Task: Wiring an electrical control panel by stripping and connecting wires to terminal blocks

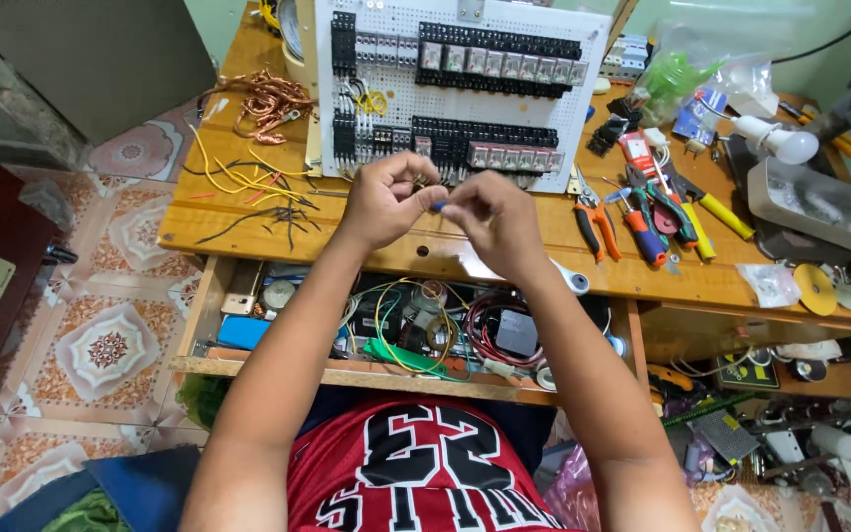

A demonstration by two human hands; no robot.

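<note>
Where the two sets of fingertips meet: a small blue piece, held in the air just above the front edge of the wooden bench, in front of the white panel.
Right hand: fingers curled in, thumb and forefinger pinching the small blue piece from its side.
Left hand: also closed to a pinch, fingertips pressed together right beside the blue piece; what it grips is too thin to make out from here.
Step in hand: by my reading, fine fitting work, something slender being joined to the blue piece between the two pinches.
What the next move calls for: I'd judge steady wrists, a straight line-up of the two parts, and a firm but small push; a slip would drop the piece toward the open drawer.
White perforated panel: propped upright just behind the hands, carrying rows of black relay blocks.
Open drawer: directly under the forearms, full of coiled wire and oddments.
Orange-handled pliers: on the bench just to the right hand's side, within reach.
Yellow wire offcuts: scattered on the bench beyond the left hand.
</note>
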